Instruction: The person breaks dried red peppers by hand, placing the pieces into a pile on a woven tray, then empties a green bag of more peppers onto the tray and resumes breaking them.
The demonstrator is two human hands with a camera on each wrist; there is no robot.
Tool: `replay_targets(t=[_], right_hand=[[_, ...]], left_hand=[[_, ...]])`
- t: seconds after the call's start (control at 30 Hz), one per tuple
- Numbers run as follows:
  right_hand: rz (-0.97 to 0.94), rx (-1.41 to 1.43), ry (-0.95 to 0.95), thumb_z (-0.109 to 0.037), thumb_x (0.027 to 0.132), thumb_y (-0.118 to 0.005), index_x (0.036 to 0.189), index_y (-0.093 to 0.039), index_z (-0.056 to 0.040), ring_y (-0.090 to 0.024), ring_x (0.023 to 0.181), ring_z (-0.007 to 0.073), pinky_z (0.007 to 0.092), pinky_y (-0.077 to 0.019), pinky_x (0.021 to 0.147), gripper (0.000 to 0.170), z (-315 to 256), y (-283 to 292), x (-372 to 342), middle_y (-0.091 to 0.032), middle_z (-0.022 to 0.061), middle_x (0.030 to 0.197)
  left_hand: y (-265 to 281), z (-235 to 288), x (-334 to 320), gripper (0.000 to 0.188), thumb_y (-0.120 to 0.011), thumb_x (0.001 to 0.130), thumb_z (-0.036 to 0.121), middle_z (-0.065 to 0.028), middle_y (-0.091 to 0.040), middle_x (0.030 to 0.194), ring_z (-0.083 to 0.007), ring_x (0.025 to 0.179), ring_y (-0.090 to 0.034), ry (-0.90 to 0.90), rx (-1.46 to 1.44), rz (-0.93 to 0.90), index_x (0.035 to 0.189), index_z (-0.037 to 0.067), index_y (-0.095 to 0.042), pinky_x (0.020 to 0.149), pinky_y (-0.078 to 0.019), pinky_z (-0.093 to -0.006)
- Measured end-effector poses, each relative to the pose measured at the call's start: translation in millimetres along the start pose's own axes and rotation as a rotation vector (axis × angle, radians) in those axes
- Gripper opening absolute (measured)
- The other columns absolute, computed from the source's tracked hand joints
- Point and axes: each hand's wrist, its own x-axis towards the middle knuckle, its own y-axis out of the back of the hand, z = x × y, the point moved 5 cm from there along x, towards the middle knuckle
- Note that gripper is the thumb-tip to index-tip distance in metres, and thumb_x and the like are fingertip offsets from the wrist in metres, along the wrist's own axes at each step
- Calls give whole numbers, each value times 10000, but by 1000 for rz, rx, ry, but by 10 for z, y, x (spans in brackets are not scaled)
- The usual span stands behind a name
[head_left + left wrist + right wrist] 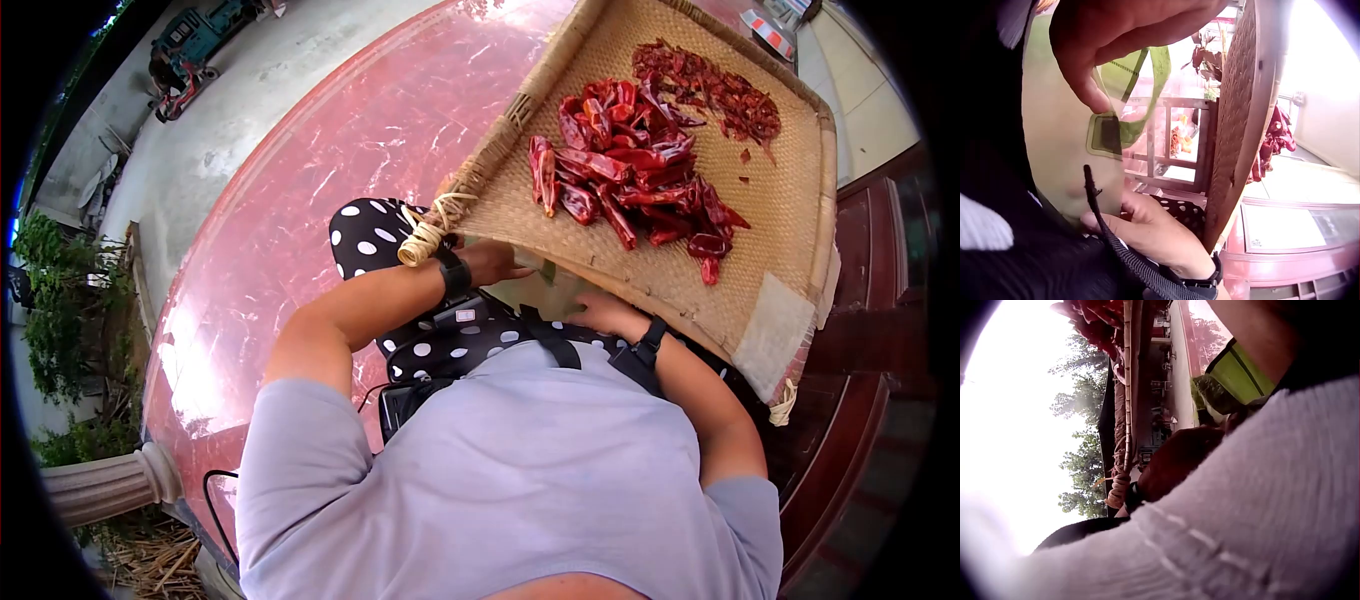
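My left hand [495, 262] and right hand [605, 312] are over the lap, just below the near edge of a woven bamboo tray [480, 215]. Between them is a pale translucent plastic container [1054, 81] with green parts. In the left wrist view, the left hand's thumb and fingers pinch its upper edge, while the right hand [1154, 231] holds its lower edge. Whole dried red chillies [640, 160] lie heaped on the tray, and a smaller pile of chilli pieces [715, 90] sits behind them. Sleeve cloth hides much of the right wrist view.
A shiny red marbled surface [290, 190] spreads to the left. Polka-dot cloth [365, 235] covers the legs under the tray. Dark red wooden doors [870, 260] stand at the right. A cable [212, 510] runs at the lower left, near a stone baluster [110, 485].
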Motion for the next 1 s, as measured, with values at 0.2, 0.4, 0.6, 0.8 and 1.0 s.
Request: replay_targets(t=[0.2, 0.4, 0.6, 0.8, 1.0], right_hand=[[761, -135, 347, -183, 873, -549, 1059, -658, -15, -628, 998, 370, 442, -489, 874, 273, 445, 43, 244, -652, 238, 1062], [263, -671, 192, -129, 827, -546, 913, -729, -45, -672, 894, 344, 477, -492, 800, 219, 901, -348, 774, -706, 163, 931], [190, -715, 165, -178, 810, -557, 892, -733, -22, -673, 869, 365, 486, -492, 811, 249, 1021, -378, 940, -703, 194, 940], [220, -632, -26, -165, 805, -558, 980, -736, -16, -650, 989, 398, 494, -479, 899, 291, 936, -263, 781, -687, 213, 1060], [27, -591, -2, -207, 831, -546, 1048, -705, -33, -649, 989, 379, 501, -488, 857, 320, 876, -242, 688, -678, 193, 1098]], left_hand=[[152, 402, -28, 332, -563, 919, 311, -193, -655, 948, -326, 882, -641, 241, -289, -162, 956, -3, -665, 746, -502, -411], [116, 838, 46, 391, -623, 853, 208, -184, -498, 1350, -383, 1189, -506, 130, -273, -25, 1215, 62, -608, 980, -412, -448], [95, 1028, 328, 527, -594, 887, 355, -149, -481, 1389, -360, 1339, -379, 37, 107, 24, 1340, 97, -520, 1098, -223, -587], [-218, 936, 405, 458, -563, 886, 331, -170, -574, 1253, -358, 1202, -497, 13, 91, -532, 1267, 78, -558, 1021, -324, -506], [-463, 771, 336, 277, -562, 837, 170, -213, -681, 1024, -352, 992, -643, -276, -360, -438, 1037, 17, -679, 857, -501, -404]])
